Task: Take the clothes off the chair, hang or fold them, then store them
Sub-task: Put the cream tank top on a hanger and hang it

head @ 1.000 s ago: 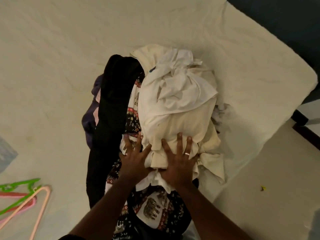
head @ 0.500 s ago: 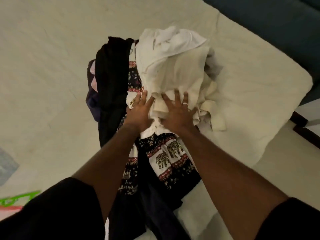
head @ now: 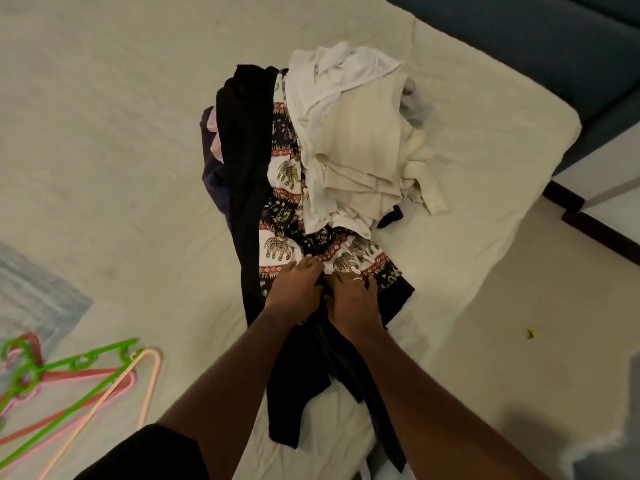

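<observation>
Clothes heaped on the bed; both my hands pressed on the near end of the pile, nothing yet hung or folded.

From the left: plastic hangers lie loose on the bed, well apart from the pile, presumably laid ready for hanging. Next, a long black garment runs down the pile's left edge, with the elephant-print cloth beside it and cream and white clothes bunched on top. My left hand rests flat on the print cloth, fingers together and extended; my right hand lies just beside it, fingers curled into dark fabric. Whether they actually pinch it, I cannot tell. The chair is not in view. Items under the heap cannot be identified.
</observation>
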